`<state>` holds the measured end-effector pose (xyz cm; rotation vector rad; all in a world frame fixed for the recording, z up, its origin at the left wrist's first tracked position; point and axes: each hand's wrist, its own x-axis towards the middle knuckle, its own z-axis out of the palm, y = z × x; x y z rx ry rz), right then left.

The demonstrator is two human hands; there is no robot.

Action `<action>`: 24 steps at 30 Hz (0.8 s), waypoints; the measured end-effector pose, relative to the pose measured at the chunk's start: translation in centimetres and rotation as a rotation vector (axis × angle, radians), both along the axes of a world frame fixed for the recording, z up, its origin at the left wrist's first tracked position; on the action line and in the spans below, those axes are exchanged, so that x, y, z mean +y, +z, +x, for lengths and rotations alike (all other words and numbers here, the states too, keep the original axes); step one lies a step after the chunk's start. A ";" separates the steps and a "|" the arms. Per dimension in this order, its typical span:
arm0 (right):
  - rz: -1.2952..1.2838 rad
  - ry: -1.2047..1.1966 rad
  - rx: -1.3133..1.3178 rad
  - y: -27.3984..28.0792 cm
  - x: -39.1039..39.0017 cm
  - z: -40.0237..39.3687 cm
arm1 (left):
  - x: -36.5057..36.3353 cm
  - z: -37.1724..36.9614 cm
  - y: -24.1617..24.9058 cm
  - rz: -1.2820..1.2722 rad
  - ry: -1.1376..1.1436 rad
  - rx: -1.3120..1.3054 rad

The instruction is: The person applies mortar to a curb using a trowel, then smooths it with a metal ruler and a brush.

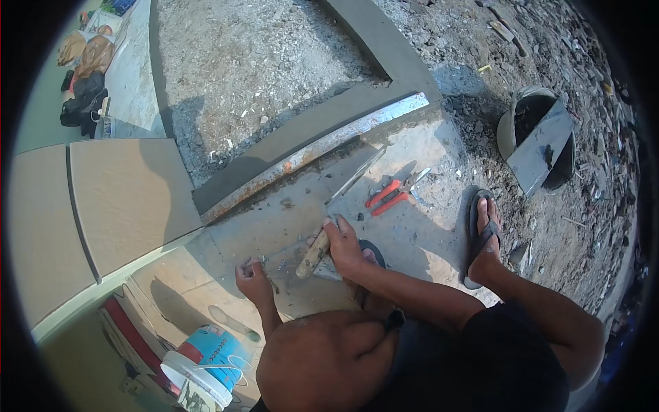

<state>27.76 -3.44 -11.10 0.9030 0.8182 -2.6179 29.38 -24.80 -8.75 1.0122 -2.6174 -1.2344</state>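
My right hand [344,248] is closed around a cement-crusted wooden handle [313,255] low over the tiled floor. Just past the fingers, a narrow metal blade [355,175] points toward the long metal bar [322,150]; its link to the handle is hidden by the hand. To the left, my left hand [255,283] hovers near the tiles with fingers loosely curled and apart, nothing visible in them. Pincers with red handles [388,198] lie spread on the floor ahead of my right hand. The bar, rust-stained, runs along the fresh cement edge [295,127].
A paint bucket [218,353] lies on its side at lower left, near a raised tiled step [130,199]. Rubble [549,226] covers the right side, where a bucket [508,130] has a flat board [542,147] across it. Bags [93,58] sit at upper left.
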 end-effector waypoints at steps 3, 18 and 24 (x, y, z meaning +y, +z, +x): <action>0.060 -0.052 -0.037 -0.6 3.2 -3.6 | 3.0 1.0 -1.2 0.125 0.004 0.022; 0.093 0.208 0.139 -3.7 -11.3 -2.5 | 4.6 10.5 -1.2 0.246 0.091 -0.147; 0.136 0.570 0.275 0.9 -8.6 2.7 | 4.0 14.6 -5.6 0.229 0.148 -0.215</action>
